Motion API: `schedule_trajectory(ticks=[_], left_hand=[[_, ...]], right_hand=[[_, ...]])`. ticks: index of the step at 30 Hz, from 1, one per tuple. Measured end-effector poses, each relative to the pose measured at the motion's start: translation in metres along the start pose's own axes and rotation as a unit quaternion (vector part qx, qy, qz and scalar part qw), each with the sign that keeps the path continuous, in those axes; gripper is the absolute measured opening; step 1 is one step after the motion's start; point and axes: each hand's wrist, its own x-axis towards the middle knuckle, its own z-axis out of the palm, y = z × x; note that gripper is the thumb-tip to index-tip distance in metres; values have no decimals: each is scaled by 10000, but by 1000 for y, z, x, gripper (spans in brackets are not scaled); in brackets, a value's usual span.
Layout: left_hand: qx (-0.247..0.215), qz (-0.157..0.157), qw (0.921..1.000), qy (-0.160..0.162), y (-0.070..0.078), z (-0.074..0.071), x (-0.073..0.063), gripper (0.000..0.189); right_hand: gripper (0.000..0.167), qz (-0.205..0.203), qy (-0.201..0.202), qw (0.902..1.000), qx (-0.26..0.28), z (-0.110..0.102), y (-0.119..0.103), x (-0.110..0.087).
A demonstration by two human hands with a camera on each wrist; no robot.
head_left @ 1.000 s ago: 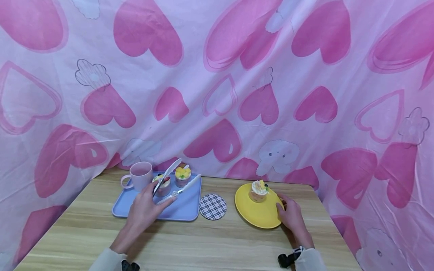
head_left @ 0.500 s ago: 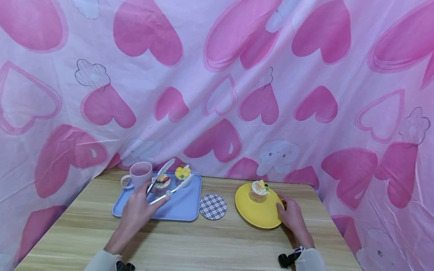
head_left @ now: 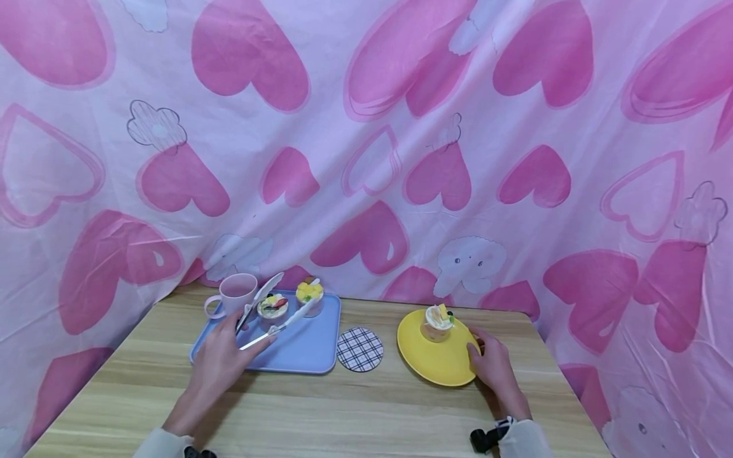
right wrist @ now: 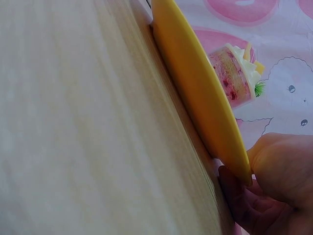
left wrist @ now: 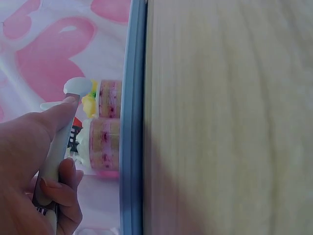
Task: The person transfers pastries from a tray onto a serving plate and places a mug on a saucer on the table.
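My left hand (head_left: 220, 353) holds a pair of tongs (head_left: 273, 329) between thumb and fingers, with their white tips spread apart. The tips hover around a dessert cup (head_left: 272, 312) topped with cream and a strawberry, which stands on a blue tray (head_left: 309, 353). Behind it on the tray is a second dessert cup (head_left: 310, 294) with yellow fruit cubes. At the right, my right hand (head_left: 494, 362) pinches the rim of a yellow plate (head_left: 426, 366), thumb above and fingers below in the right wrist view. A third dessert cup (head_left: 438, 324) sits on that plate.
A pink mug (head_left: 238, 296) stands on the tray's back left corner. Between tray and plate lies a round checked coaster (head_left: 359, 349) on the wooden table (head_left: 343, 413). A pink heart-patterned cloth (head_left: 366, 159) hangs behind the table.
My left hand has drawn back to the left and toward me with the tongs, which have come nearer the strawberry-topped cup. My right hand and the plate have stayed still.
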Motion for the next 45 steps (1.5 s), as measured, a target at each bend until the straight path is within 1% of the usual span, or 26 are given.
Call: schedule_trajectory(ticks=[6,19,24,32,38,42,45], left_hand=[[86,-131,9998,-144,-2,-1,0,106],[168,-196,9993,-260,-10,-1,0,101],[214,-271,9989,-324,-10,-3,-1,103],[331,-285,9986,-305,-9,-7,-3,106],[379,-331,9979,-405,-10,-6,-2,106],[370,-249,9980,-450,-13,-4,-1,104],[311,-287,9972,-616,-14,-4,-2,105]], right_hand=[[45,5,-15,10000,-7,0,2,-1],[46,42,-59,10000,1,-2,1,0],[45,42,-38,10000,-5,-1,1,0],[46,6,8,10000,5,0,1,1],[45,3,26,10000,-16,0,1,1],[46,25,-14,10000,-11,-1,1,1],[46,40,-49,10000,-4,-1,0,0]])
